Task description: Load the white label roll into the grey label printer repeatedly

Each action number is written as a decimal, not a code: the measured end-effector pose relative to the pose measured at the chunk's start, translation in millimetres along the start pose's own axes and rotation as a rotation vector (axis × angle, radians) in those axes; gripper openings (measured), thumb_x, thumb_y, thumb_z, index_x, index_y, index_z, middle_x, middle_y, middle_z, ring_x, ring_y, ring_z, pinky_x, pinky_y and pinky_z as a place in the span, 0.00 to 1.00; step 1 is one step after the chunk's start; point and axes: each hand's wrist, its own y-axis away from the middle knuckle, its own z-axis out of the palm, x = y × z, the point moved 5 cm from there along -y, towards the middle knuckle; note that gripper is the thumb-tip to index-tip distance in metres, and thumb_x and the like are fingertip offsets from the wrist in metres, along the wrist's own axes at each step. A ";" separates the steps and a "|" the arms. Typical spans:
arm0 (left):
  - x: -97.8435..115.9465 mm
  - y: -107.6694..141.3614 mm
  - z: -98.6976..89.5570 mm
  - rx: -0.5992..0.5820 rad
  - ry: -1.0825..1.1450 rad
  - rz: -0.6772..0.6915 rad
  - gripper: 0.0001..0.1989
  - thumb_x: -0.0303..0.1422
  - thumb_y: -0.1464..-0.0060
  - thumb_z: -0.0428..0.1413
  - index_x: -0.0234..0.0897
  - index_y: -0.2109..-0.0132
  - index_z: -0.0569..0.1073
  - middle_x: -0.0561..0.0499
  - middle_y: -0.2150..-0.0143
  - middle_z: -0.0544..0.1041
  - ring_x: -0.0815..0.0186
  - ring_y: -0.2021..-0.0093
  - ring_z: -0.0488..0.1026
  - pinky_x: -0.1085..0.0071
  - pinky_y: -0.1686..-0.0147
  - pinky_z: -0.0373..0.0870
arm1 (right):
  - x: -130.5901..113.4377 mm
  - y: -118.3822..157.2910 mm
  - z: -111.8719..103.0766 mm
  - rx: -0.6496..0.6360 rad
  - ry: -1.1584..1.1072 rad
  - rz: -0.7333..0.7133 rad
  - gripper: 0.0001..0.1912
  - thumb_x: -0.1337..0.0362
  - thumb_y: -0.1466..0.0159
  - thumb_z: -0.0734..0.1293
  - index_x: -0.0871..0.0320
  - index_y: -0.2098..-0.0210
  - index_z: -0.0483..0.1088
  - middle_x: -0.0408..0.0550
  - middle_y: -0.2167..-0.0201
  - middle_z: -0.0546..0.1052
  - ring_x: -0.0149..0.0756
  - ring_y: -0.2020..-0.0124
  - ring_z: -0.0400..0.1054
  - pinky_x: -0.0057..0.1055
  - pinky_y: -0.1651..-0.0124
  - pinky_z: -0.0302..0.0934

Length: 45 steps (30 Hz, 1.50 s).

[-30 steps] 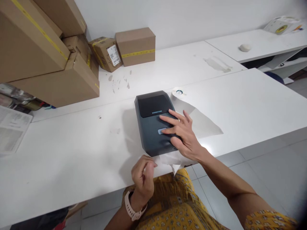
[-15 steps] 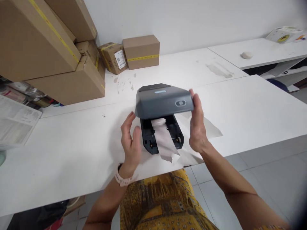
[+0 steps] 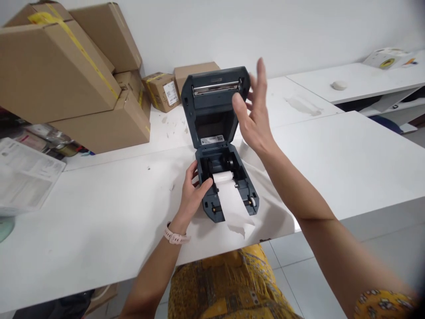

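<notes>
A dark grey label printer (image 3: 215, 154) stands on the white table with its lid (image 3: 212, 105) tilted up and back. Inside the base lies a small white paper roll (image 3: 223, 177). From it a strip of paper (image 3: 234, 204) runs over the front edge and ends in a torn tip. My left hand (image 3: 192, 190) grips the base's left side, thumb over the rim and fingers along the outside. At the lid's right edge is my right hand (image 3: 255, 110), fingers apart, the index pointing up; some fingertips are partly hidden by the lid.
Cardboard boxes (image 3: 63, 75) are stacked at the back left, with a smaller labelled box (image 3: 162, 93) beside them. Backing paper (image 3: 275, 195) lies right of the printer. A clear plastic package (image 3: 28, 175) sits far left. A round white object (image 3: 339, 85) rests on the right-hand table.
The lid has swung up and back from partly raised, showing its underside. My right hand has risen with it, and my left hand has moved onto the base's side.
</notes>
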 end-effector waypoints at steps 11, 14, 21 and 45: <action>2.4 -12.8 2.0 0.046 -0.038 -0.083 0.38 0.41 0.45 0.65 0.47 0.31 0.62 0.42 0.31 0.68 0.50 0.33 0.68 0.53 0.41 0.73 | -22.7 96.5 35.9 -1.071 0.216 -0.246 0.20 0.62 0.24 0.53 0.61 0.58 0.75 0.52 0.65 0.82 0.44 0.57 0.76 0.57 0.26 0.43; -1.7 -14.8 -0.3 0.033 -0.066 -0.077 0.38 0.40 0.44 0.64 0.47 0.30 0.61 0.41 0.31 0.69 0.51 0.36 0.71 0.52 0.41 0.73 | -22.2 99.1 44.4 -1.130 0.266 -0.237 0.23 0.58 0.24 0.53 0.62 0.59 0.75 0.52 0.69 0.79 0.44 0.60 0.75 0.57 0.27 0.42; -4.9 -13.9 0.5 -0.069 -0.095 -0.020 0.42 0.37 0.35 0.56 0.47 0.22 0.43 0.40 0.27 0.66 0.52 0.31 0.68 0.47 0.33 0.65 | -14.0 83.1 9.0 -1.158 -0.435 -0.003 0.23 0.50 0.27 0.64 0.54 0.39 0.71 0.53 0.42 0.78 0.45 0.41 0.71 0.54 0.26 0.45; -4.4 -10.3 0.3 -0.073 -0.119 -0.011 0.33 0.39 0.33 0.54 0.50 0.25 0.54 0.45 0.27 0.66 0.52 0.30 0.67 0.47 0.31 0.65 | 15.8 123.0 -126.5 -0.480 -0.063 0.432 0.18 0.54 0.31 0.70 0.44 0.42 0.72 0.48 0.49 0.82 0.45 0.48 0.78 0.49 0.42 0.74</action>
